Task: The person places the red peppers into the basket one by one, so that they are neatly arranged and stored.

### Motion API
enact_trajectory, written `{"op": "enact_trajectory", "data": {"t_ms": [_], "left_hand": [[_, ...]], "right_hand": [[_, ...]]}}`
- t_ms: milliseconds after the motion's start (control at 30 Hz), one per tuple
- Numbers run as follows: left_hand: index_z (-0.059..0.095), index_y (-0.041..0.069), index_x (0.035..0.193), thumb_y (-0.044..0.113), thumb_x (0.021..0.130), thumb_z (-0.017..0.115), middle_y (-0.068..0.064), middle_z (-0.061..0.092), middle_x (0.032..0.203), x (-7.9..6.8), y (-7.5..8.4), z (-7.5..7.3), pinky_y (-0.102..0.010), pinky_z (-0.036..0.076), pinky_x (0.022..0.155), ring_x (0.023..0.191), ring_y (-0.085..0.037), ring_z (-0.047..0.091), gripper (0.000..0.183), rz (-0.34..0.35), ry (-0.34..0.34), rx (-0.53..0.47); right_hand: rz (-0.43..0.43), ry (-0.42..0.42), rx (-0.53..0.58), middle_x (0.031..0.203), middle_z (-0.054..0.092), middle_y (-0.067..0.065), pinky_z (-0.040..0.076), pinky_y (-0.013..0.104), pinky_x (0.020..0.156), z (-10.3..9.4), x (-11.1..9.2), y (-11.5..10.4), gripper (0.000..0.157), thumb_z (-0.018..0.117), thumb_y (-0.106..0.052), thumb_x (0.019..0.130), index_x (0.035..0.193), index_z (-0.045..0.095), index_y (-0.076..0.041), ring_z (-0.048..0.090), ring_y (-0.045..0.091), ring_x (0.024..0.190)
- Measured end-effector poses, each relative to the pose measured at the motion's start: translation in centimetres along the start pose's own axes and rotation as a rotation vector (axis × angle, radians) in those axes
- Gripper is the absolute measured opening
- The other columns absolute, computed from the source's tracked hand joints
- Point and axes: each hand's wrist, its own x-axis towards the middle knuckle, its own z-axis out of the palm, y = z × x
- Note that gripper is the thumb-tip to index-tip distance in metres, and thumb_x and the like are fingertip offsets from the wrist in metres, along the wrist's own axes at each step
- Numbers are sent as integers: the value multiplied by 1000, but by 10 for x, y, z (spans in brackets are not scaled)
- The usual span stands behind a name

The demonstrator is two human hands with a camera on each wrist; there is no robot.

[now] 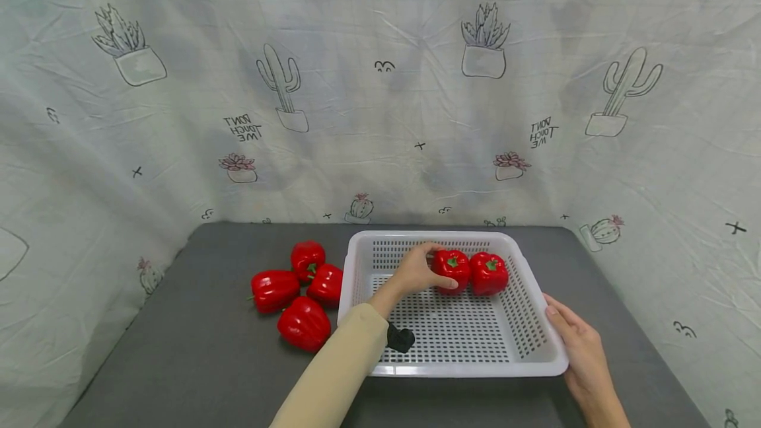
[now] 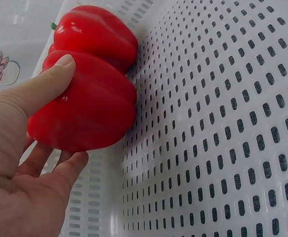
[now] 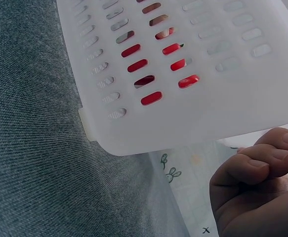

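Left hand (image 1: 416,274) – we see its thumb and fingers curled round a red pepper (image 1: 452,270) (centre frame, inside the white basket (image 1: 464,368)) | right hand (image 1: 579,342) – fingers loosely curled, resting against the basket's lower-right rim, gripping nothing | second pepper (image 1: 489,273) touching the held one | four peppers (image 1: 297,292) left on the grey table (image 1: 196,349)

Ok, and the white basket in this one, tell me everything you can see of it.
The white basket is a shallow rectangular plastic tray with rounded corners, a smooth flat rim, and slotted holes across floor and walls. It sits flat on the dark grey table. Two red peppers lie inside against the far wall: the left hand grips one, which touches the other. The right hand rests on the near right corner. Four more peppers lie outside, left of it.
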Motion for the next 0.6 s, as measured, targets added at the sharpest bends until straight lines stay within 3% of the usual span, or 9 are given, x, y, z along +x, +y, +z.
{"op": "enact_trajectory", "data": {"t_ms": [600], "left_hand": [[57,11,133,19,73,89,-4,61,123,-1,2,0,-34,52,89,110,-21,58,69,-15,-1,-12]], "right_hand": [[-23,-33,23,105,67,-18,57,31,71,-1,-1,0,67,65,-41,94,147,45,-5,67,8,92]]}}
